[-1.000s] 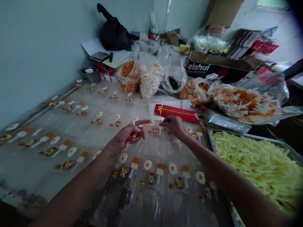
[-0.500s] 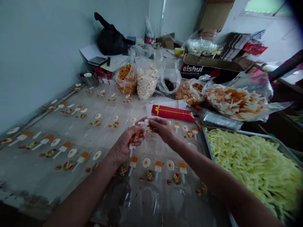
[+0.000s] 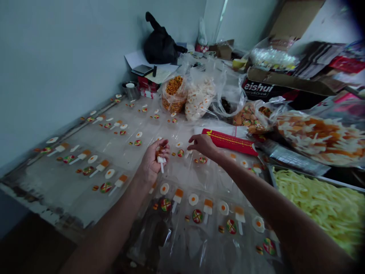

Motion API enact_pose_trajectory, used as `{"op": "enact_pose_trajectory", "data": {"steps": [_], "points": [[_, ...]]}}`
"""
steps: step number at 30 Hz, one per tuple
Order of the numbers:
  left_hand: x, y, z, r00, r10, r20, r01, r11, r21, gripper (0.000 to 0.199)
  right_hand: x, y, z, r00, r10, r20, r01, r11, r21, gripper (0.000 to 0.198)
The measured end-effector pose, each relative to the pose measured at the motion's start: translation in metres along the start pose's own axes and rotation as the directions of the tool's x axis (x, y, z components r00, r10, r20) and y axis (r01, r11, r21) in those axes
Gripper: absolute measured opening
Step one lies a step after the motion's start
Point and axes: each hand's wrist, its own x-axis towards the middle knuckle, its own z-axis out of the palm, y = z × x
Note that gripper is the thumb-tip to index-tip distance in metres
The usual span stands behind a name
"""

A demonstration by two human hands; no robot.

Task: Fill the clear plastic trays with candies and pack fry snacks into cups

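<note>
My left hand (image 3: 154, 160) is curled around small orange-and-white ice-pop-shaped pieces; one ice-pop piece (image 3: 161, 160) shows at the fingers, its white stick pointing down. How many lie in the palm is hidden. Further right, my right hand (image 3: 203, 145) reaches down to the clear plastic sheet (image 3: 154, 167), its fingertips at a white-ended ice-pop piece (image 3: 188, 153) whose upper part they cover. Beside that piece lie a fried-egg piece (image 3: 179, 144) and a round pizza-like piece (image 3: 180, 153). Rows of similar pieces, with tiny burger pieces (image 3: 187, 218), lie across the sheet.
A metal tray (image 3: 316, 177) of pale yellow strands stands at right. Behind are a bag of orange bits (image 3: 173, 95), a bag of egg pieces (image 3: 201, 99), a bag of ice-pop pieces (image 3: 319, 133) and a red packet (image 3: 229, 142). A wall (image 3: 71, 57) borders the left.
My right hand has moved away from my left, down to the sheet with an ice-pop piece. My left hand stays curled around its pieces. The view has swung left.
</note>
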Motion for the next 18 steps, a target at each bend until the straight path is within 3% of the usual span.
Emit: {"op": "enact_pose_trajectory", "data": {"steps": [3,5,7,9,11,13,16,18], "points": [[0.001,0.002,0.002,0.999,-0.005,0.042,0.008,0.998,-0.069,0.020,-0.013,-0.003,0.006,0.991,-0.035,-0.125,0.022,0.994,-0.106,0.028],[0.001,0.003,0.001,0.999,0.003,0.050,0.002,0.996,-0.092,0.019,-0.031,-0.018,0.006,0.962,-0.141,-0.235,0.118,0.987,-0.112,0.026],[0.001,0.002,-0.001,0.999,0.024,0.036,-0.021,0.998,-0.064,0.017,-0.054,-0.044,0.005,0.890,-0.350,-0.292,0.328,0.937,-0.123,0.028],[0.001,-0.004,-0.004,0.996,0.084,0.027,-0.084,0.996,0.003,0.015,-0.076,-0.072,0.007,0.776,-0.590,-0.223,0.567,0.807,-0.164,0.031],[0.001,-0.012,-0.007,0.987,0.158,0.012,-0.159,0.983,0.087,0.016,-0.092,-0.096,0.012,0.685,-0.711,-0.158,0.686,0.703,-0.187,0.033],[0.001,-0.019,-0.010,0.981,0.193,-0.003,-0.190,0.971,0.143,0.020,-0.101,-0.111,0.020,0.657,-0.732,-0.182,0.710,0.682,-0.177,0.031],[0.000,-0.018,-0.014,0.986,0.162,-0.025,-0.157,0.977,0.144,0.028,-0.105,-0.118,0.028,0.634,-0.707,-0.312,0.725,0.684,-0.080,0.030],[-0.002,-0.007,-0.015,0.983,0.175,-0.053,-0.168,0.979,0.117,0.028,-0.100,-0.115,0.027,0.662,-0.604,-0.445,0.688,0.724,0.042,0.027]]}}
